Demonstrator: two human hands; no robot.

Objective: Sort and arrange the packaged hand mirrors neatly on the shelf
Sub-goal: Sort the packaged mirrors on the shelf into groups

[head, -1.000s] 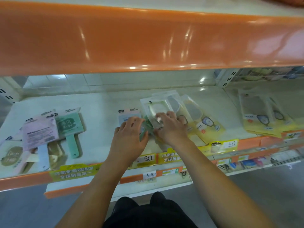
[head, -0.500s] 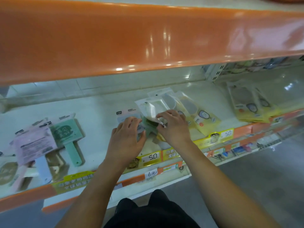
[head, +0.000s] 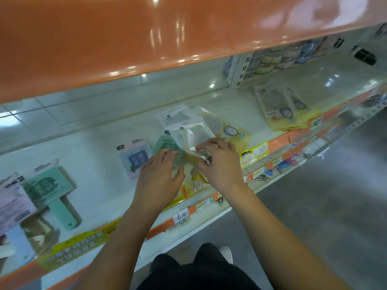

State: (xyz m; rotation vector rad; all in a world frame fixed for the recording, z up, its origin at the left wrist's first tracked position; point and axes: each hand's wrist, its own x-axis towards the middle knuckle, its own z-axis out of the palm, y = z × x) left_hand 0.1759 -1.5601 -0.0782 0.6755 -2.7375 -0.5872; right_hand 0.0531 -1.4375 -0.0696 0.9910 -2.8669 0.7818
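Observation:
On the white shelf packaged hand mirrors lie in groups. My right hand pinches the lower edge of a clear-bagged white mirror pack in the middle pile. My left hand rests flat, fingers straight, on a green mirror pack beside it. A pink-carded mirror pack with a blue label lies just left of my left hand. Yellow-carded mirror packs lie behind my right hand. A green handled mirror and a pink pack lie at the far left.
A glossy orange shelf front overhangs the work area from above. Another yellow pile lies on the shelf to the right. Yellow price strips line the shelf's front edge, with a lower shelf and grey floor beneath.
The view has swung left and tilted. My right hand has drawn the clear-bagged pack up off the pile, uncovering the green pack under my left hand.

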